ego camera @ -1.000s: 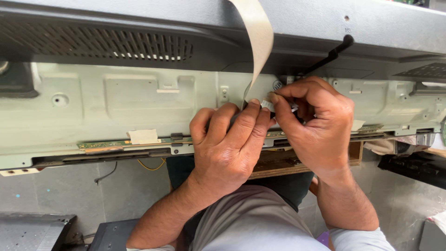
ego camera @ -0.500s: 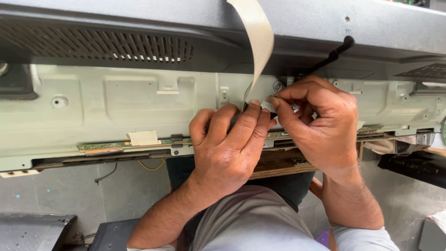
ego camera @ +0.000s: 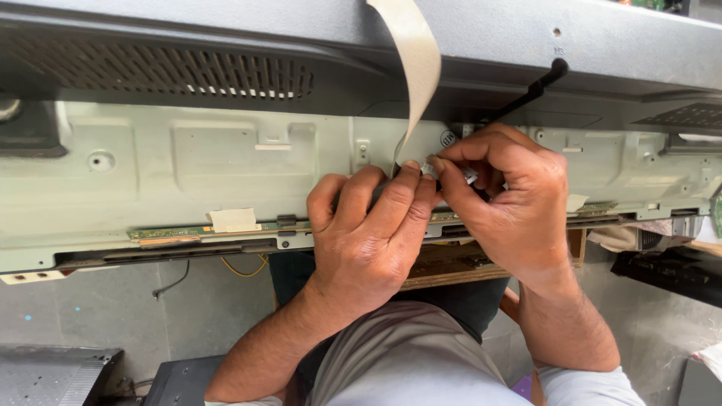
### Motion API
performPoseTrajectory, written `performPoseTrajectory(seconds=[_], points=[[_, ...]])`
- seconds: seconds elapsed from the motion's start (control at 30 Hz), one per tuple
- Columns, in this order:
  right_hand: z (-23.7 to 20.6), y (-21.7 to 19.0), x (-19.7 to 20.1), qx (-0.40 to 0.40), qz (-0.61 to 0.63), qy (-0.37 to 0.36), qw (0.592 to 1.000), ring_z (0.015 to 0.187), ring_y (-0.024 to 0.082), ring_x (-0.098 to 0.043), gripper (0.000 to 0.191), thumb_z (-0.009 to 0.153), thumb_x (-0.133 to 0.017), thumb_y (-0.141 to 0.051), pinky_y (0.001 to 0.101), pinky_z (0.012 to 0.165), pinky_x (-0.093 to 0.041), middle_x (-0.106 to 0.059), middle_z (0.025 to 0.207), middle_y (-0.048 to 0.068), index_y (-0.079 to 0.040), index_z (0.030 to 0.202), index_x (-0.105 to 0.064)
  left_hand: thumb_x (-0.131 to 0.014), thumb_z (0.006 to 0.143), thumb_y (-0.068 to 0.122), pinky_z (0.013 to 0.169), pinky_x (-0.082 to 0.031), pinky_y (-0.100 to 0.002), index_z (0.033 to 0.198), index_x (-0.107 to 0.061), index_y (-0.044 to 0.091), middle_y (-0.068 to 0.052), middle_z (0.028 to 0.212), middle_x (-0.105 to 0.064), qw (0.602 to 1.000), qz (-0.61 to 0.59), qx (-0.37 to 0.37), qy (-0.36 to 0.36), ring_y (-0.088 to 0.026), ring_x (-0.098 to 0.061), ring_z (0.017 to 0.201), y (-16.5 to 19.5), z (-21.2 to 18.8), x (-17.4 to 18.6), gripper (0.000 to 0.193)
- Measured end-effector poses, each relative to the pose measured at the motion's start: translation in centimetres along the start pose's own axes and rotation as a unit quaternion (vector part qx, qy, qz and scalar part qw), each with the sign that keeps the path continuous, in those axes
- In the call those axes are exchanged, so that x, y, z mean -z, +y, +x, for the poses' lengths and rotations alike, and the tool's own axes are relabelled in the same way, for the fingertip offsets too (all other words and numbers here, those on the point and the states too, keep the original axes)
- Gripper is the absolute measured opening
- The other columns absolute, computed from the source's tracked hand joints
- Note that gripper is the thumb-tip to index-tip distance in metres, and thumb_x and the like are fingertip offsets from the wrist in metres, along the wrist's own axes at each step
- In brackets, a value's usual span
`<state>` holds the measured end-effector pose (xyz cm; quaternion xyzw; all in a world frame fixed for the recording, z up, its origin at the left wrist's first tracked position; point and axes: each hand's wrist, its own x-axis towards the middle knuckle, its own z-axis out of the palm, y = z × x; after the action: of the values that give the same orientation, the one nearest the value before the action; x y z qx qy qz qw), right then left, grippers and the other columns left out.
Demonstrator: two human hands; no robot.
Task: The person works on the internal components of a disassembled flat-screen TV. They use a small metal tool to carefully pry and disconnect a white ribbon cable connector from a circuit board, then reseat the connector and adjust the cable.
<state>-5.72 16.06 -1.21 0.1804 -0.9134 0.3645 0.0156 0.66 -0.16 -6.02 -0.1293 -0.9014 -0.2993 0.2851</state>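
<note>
While we look down from the head camera, we record the following.

Carrier: a pale green metal chassis (ego camera: 188, 173) lies flat before us, with a dark vented cover (ego camera: 173, 71) along its far edge.

Ribbon cable: a flat beige ribbon cable (ego camera: 412, 68) hangs down from the top edge of the view and ends at the middle of the chassis, just above its near edge.

Left hand: our left hand (ego camera: 368, 233) lies knuckles-up on the near edge of the chassis, fingers curled and pressed onto the lower end of the ribbon cable; whether they actually pinch it we cannot tell.

Right hand: our right hand (ego camera: 511, 203) is closed, thumb and forefinger pinching a small pale part at the cable end; the fingertips of both hands touch there.

Circuit strip: a narrow green circuit strip (ego camera: 173, 232) runs along the near edge, left of the hands, with a tan tape patch (ego camera: 235, 219) on it.

Black cable: a black cable (ego camera: 530, 92) crosses the dark cover above the right hand.
</note>
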Motion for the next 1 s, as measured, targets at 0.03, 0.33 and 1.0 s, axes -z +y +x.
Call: performPoseTrajectory(seconds=[0.03, 0.33, 1.0], points=[[-0.04, -0.02, -0.02, -0.006, 0.002, 0.006, 1.000, 0.065, 0.004, -0.052, 0.010, 0.091, -0.081, 0.004, 0.0212, 0.057, -0.041, -0.067, 0.086, 0.003, 0.000, 0.097, -0.075, -0.075, 0.103, 0.018, 0.099, -0.039, -0.042, 0.122, -0.075, 0.002, -0.007, 0.126, -0.069, 1.000, -0.003, 0.000, -0.002, -0.024, -0.059, 0.110, 0.04, 0.00, 0.00, 0.025], [-0.08, -0.02, -0.16, -0.006, -0.006, 0.012, 1.000, 0.066, 0.004, -0.052, 0.010, 0.091, -0.081, 0.004, 0.0215, 0.058, -0.041, -0.067, 0.087, 0.003, 0.000, 0.098, -0.075, -0.075, 0.103, 0.017, 0.100, -0.039, -0.042, 0.123, -0.075, 0.003, -0.007, 0.127, -0.068, 1.000, -0.006, 0.001, 0.002, -0.024, -0.059, 0.111, 0.04, -0.02, -0.14, 0.025], [-0.08, -0.02, -0.39, -0.013, 0.004, 0.027, 1.000, 0.062, 0.003, -0.051, 0.010, 0.093, -0.080, 0.005, 0.0194, 0.054, -0.040, -0.066, 0.087, 0.003, 0.000, 0.100, -0.074, -0.076, 0.103, 0.018, 0.099, -0.039, -0.042, 0.122, -0.075, 0.002, -0.008, 0.126, -0.068, 1.000, -0.005, 0.003, 0.003, -0.024, -0.059, 0.111, 0.04, -0.01, -0.05, 0.025]])
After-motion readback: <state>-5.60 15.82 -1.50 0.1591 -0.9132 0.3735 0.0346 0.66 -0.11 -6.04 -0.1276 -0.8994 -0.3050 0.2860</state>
